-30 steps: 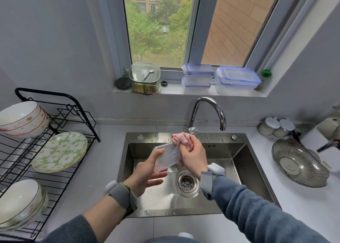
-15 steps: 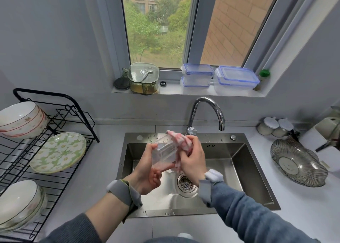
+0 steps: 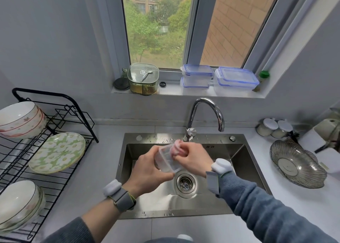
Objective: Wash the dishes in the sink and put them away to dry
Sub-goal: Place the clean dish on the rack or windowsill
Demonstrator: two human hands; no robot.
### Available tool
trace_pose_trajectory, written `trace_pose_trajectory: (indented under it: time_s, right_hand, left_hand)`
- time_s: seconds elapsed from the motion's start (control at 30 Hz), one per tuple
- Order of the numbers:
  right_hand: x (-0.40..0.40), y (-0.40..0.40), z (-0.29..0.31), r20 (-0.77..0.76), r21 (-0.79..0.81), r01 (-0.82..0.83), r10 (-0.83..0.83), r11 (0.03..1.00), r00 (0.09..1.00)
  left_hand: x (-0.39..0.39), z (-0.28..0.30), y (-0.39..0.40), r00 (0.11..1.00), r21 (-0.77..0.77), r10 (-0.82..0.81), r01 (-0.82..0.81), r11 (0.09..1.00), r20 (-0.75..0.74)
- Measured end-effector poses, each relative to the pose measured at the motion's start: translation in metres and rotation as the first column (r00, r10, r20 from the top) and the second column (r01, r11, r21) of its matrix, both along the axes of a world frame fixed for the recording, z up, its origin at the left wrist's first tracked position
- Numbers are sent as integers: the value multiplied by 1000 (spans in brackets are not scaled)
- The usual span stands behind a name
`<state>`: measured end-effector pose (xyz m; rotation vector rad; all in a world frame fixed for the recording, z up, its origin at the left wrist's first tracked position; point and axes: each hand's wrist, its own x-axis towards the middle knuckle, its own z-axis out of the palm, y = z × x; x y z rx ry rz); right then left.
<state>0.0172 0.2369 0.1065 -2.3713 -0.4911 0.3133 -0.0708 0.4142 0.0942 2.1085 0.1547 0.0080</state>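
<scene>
Over the steel sink (image 3: 244, 158) my left hand (image 3: 147, 171) grips a small clear plastic container (image 3: 168, 162), tilted with its open mouth toward the right. My right hand (image 3: 193, 158) holds a pink cloth (image 3: 176, 148) bunched against the container's mouth and partly pushed inside it. Both hands are above the drain (image 3: 186, 183). No water runs from the faucet (image 3: 204, 114).
A black wire drying rack (image 3: 55, 117) on the left holds stacked bowls (image 3: 20, 119), a green floral plate (image 3: 57, 152) and more bowls (image 3: 18, 204). A ribbed glass dish (image 3: 298, 163) and two lidded jars (image 3: 274, 128) sit on the right counter. Lidded plastic containers (image 3: 235, 81) line the windowsill.
My left hand turned the container and closed its grip round it. My right hand pressed the pink cloth further into the container's mouth. Both hands stayed over the drain.
</scene>
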Motion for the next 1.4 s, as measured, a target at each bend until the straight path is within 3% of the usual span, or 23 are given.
trace_pose_trajectory:
  time_s: [0.1,0.23,0.4,0.5,0.63,0.7,0.8,0.93,1.1,1.3,1.4]
  right_hand:
    - [-5,11,-1,-105,-13,-80,78,997,991]
    - [-11,20,9,-360,199,-127,193,972,913]
    - [-6,20,11,-442,261,-93,205,961,873]
    - [-4,14,14,-405,152,-114,167,982,899]
    - [9,0,9,-46,-16,-18,17,1000,999]
    - [11,-1,0,25,11,61,-62,998,998]
    - [4,7,-8,-122,137,119,-103,983,987]
    - [-8,13,2,-436,428,129,79,895,896]
    - [-13,18,4,-461,503,83,185,860,868]
    - [-17,11,-14,-450,343,29,137,939,882]
    - [-25,-4,-35,-347,47,-48,61,998,936]
  left_hand:
    - [0,2,-1,997,-32,-59,60,998,50]
    - [-2,-2,12,992,-65,-98,104,992,81]
    - [4,5,19,975,-26,-150,156,987,161]
    - [7,9,18,967,16,-182,182,983,178]
    - [10,13,20,956,48,-210,204,978,204]
    - [12,15,18,950,44,-222,218,975,217]
    - [20,15,10,951,48,-209,204,978,228]
    - [30,6,12,962,-1,-204,208,978,184]
    - [30,1,16,952,-46,-246,258,965,181]
    - [18,-23,29,963,67,-238,231,971,129]
    - [25,-24,56,982,58,-104,96,994,158]
